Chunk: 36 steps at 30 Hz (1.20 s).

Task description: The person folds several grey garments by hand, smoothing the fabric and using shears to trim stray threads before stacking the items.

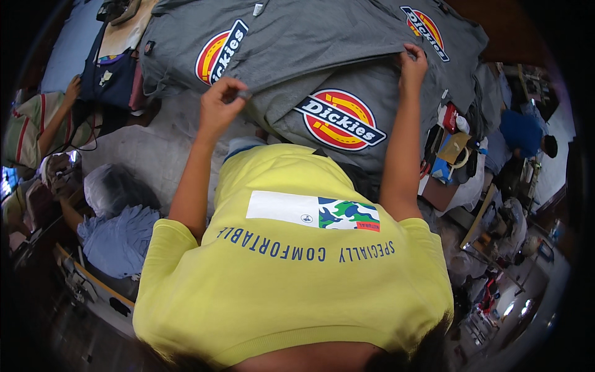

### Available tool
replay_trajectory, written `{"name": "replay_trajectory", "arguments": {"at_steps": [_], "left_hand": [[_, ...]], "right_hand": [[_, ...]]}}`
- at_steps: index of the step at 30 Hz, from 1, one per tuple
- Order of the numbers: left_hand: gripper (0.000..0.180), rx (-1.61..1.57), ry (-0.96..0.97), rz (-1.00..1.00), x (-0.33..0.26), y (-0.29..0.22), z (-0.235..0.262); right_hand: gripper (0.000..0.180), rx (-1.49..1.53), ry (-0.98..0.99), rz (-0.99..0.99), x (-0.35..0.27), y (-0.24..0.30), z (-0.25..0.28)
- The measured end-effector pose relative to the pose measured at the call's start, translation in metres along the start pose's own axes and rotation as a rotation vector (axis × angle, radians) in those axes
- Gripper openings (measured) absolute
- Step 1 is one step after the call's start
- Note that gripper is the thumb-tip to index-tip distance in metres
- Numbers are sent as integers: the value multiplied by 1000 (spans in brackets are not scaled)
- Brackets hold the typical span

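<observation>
Several grey T-shirts lie spread over one another on the work surface in front of me, with round red, yellow and dark blue prints. The top grey T-shirt [322, 40] has its near hem stretched between my hands. At the left end of that hem, my left hand [221, 106] is closed in a pinch with its fingertips at the cloth's corner. My right hand [412, 67] pinches the hem farther right, its fingers bent over the edge. Beneath the hem, another grey T-shirt [378, 105] shows its print and hangs toward my lap.
On the right, an open box [447, 158] holds tape and small items beside the shirts. Bundled blue cloth [118, 239] and a clear plastic bag [118, 189] lie at left. A co-worker in a striped top [37, 124] is far left; a person in blue [522, 131] is far right.
</observation>
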<state>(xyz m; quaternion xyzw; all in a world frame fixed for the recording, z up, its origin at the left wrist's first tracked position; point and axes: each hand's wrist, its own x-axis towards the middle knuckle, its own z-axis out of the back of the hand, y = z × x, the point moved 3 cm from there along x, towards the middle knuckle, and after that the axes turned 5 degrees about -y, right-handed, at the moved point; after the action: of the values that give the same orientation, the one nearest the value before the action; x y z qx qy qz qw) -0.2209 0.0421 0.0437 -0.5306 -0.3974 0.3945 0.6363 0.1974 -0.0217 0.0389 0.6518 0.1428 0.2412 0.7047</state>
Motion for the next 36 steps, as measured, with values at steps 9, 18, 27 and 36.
{"name": "replay_trajectory", "arguments": {"at_steps": [9,18,27,36], "left_hand": [[12,613,235,-783,-44,-25,-39],[11,578,306,-774,-53,-22,-42],[16,346,201,-532,-49,-14,-31],[19,-130,-332,256,-16,53,42]], "right_hand": [[21,438,-97,-280,-23,-36,25],[20,470,-70,-276,-23,-42,25],[23,336,-57,-230,-23,-29,13],[43,353,449,132,-47,62,-43]]}}
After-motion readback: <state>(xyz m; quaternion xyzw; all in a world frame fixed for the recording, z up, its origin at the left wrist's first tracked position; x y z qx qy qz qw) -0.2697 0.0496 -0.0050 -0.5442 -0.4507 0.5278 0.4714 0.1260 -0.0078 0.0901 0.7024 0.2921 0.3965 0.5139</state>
